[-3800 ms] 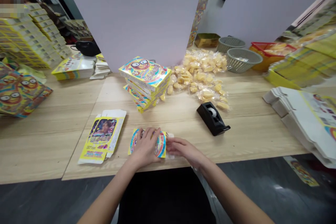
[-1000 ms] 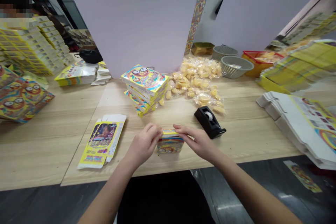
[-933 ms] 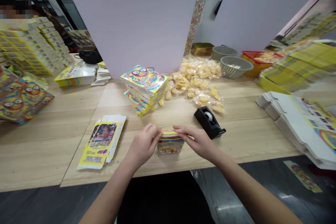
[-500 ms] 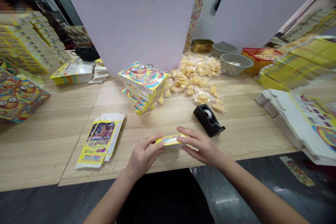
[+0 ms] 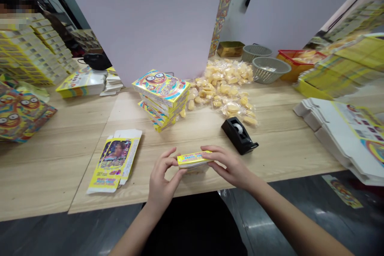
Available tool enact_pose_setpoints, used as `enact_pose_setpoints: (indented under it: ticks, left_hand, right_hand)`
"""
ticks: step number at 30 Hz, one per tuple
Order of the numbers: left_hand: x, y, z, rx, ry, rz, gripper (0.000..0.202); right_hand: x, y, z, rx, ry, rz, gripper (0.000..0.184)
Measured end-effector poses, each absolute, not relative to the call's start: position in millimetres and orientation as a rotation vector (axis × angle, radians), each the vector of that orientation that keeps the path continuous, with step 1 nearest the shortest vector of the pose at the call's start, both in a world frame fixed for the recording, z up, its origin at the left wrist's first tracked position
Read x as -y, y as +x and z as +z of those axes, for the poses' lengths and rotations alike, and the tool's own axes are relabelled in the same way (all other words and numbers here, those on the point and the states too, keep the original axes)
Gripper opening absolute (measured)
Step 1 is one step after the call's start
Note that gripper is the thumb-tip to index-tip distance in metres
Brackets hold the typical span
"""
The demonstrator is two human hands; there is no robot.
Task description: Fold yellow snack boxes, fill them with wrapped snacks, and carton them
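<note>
A small yellow printed box (image 5: 193, 160) stands on its end near the table's front edge, its printed narrow side facing up. My left hand (image 5: 163, 174) is at its left side, thumb and fingers curved and touching the box's left end. On the right, my right hand (image 5: 226, 164) grips the box, fingers over the top edge and thumb at the front. A black tape dispenser (image 5: 239, 136) sits just beyond my right hand. Flattened yellow cartons (image 5: 115, 162) lie to the left of my left hand. Behind the box is a stack of filled-out boxes (image 5: 162, 98).
Wrapped yellow pieces (image 5: 226, 84) are heaped at the back, beside grey baskets (image 5: 270, 70) and a red-rimmed bin (image 5: 297, 64). Folded cartons (image 5: 339, 136) lie at the right. More cartons (image 5: 82, 82) and a patterned box (image 5: 25, 108) occupy the left. A pale partition (image 5: 150, 20) rises behind.
My left hand's fingers have lifted off the box's top and spread a little at its left end. The right fingers lie further over the top. The box has barely moved.
</note>
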State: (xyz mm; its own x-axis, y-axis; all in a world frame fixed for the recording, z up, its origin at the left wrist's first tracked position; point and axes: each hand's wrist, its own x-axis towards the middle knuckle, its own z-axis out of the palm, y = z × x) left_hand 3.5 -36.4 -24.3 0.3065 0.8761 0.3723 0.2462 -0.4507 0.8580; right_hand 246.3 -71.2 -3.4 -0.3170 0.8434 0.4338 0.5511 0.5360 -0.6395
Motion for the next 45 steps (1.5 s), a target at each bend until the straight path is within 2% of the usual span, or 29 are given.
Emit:
enact_pose_setpoints:
  ticks: [3,6,10,13,16,19,21,24,27,31,34,39,45]
  left_hand:
    - [37.8,4.4,-19.4,-0.957,1.977,1.303,0.013]
    - [32.7,1.3,-19.6,-0.835,2.146,1.413,0.027]
    - [24.7,-6.0,-22.5,-0.791,2.488,1.272,0.043]
    - [22.8,-6.9,-25.3,-0.743,2.594,1.284,0.037]
    - [22.5,-3.4,-25.7,-0.728,2.490,1.351,0.028]
    - [21.3,0.0,-19.8,-0.801,2.339,1.270,0.019]
    - [20.6,1.9,-13.3,-0.841,2.282,1.163,0.020]
    - [20.5,7.5,-7.0,-0.827,2.351,0.989,0.034]
    - [21.3,18.2,-10.4,-0.753,2.409,1.057,0.035]
    - [22.7,29.4,-23.4,-0.792,2.452,1.286,0.030]
    - [24.2,29.9,-30.5,-0.823,2.518,1.315,0.031]
    - [26.0,28.9,-32.9,-0.812,2.569,1.395,0.031]
    - [23.6,31.8,-32.2,-0.827,2.567,1.415,0.026]
  right_hand:
    - [72.2,246.7,-5.6,2.028,-1.114,0.475,0.038]
    - [73.2,247.4,-7.3,2.051,-1.102,0.421,0.040]
    - [73.6,249.3,-9.5,2.067,-1.108,0.366,0.042]
    - [73.3,247.4,-11.7,2.050,-1.110,0.346,0.042]
    - [74.9,241.1,-16.4,2.026,-1.103,0.309,0.044]
    - [81.8,243.0,-26.2,1.998,-1.157,0.291,0.045]
    - [88.4,259.5,-35.3,1.784,-1.334,0.252,0.045]
    - [95.9,308.9,-46.3,1.004,-1.728,0.189,0.040]
    - [94.1,363.0,-48.6,0.562,-1.893,0.489,0.032]
    - [77.5,396.2,-47.0,0.577,-1.858,0.934,0.020]
    - [71.3,395.0,-47.9,0.570,-1.777,1.051,0.019]
    - [88.3,380.9,-60.2,0.542,-1.603,0.874,0.029]
    - [97.5,359.5,-85.6,0.530,-1.612,0.586,0.034]
